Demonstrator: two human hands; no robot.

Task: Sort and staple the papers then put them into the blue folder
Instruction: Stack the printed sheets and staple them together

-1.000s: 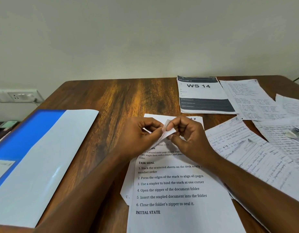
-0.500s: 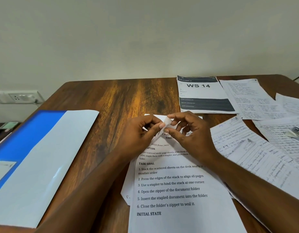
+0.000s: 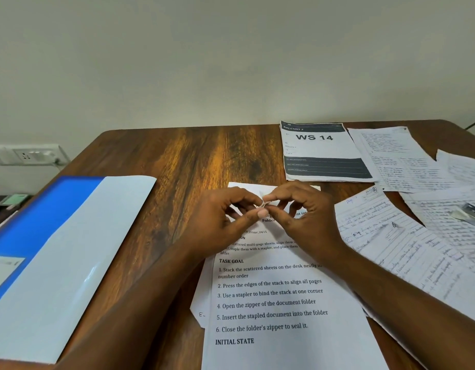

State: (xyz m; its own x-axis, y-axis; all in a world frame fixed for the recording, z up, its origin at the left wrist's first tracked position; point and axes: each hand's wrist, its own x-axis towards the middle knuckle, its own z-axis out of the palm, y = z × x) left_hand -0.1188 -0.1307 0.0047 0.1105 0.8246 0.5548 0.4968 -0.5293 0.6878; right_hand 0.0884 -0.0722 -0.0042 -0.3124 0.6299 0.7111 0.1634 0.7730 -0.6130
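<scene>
Two bare hands meet above the middle of a brown wooden desk [image 3: 177, 161]. The left hand [image 3: 223, 220] and the right hand [image 3: 308, 217] both pinch the lifted top corner of a white printed instruction sheet [image 3: 279, 303] between thumb and fingertips, the remaining fingers loosely curled. The corner [image 3: 265, 202] is folded up into a small crumpled point between them; a second ago it stood as a larger flap, and the hands have since drawn closer together over it.

The instruction sheet lies with its long axis running away from the person, its top edge toward the wall. At least one more white sheet [image 3: 200, 313] pokes out beneath its left edge.

To the right lie handwritten lined pages: I count four, overlapping and fanned at angles, the nearest one [image 3: 391, 244] just beside the right hand. A silver metal object [image 3: 470, 213], perhaps the stapler, rests on the far-right pages; it is too cut off to be sure.

Behind the hands sits one printed booklet marked "WS 14" [image 3: 324, 153] with dark bands.

On the left, one blue plastic folder [image 3: 38, 217] lies open, its pale translucent flap [image 3: 78, 257] turned over, its long axis slanting from the near left toward the desk's centre. It is well apart from the papers.

A white wall socket [image 3: 28, 155] sits on the left wall.
</scene>
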